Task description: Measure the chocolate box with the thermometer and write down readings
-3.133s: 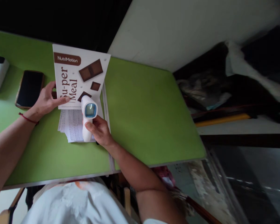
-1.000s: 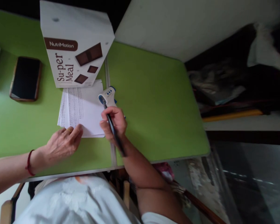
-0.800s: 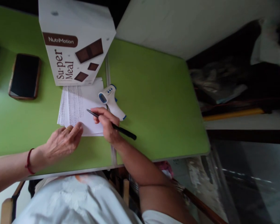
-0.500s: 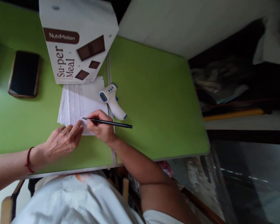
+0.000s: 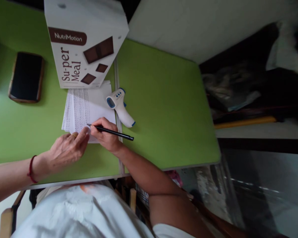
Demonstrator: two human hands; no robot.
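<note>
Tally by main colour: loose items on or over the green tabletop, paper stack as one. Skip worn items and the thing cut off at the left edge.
White: 3 (cardboard NutriMotion box, pistol-shaped plastic thermometer, stack of printed paper sheets)
Black: 2 (slim straight pen, rectangular brown-edged phone)
Total: 5

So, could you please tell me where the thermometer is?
In the head view, the thermometer lies over the right edge of the papers, just beyond the right hand.
</note>
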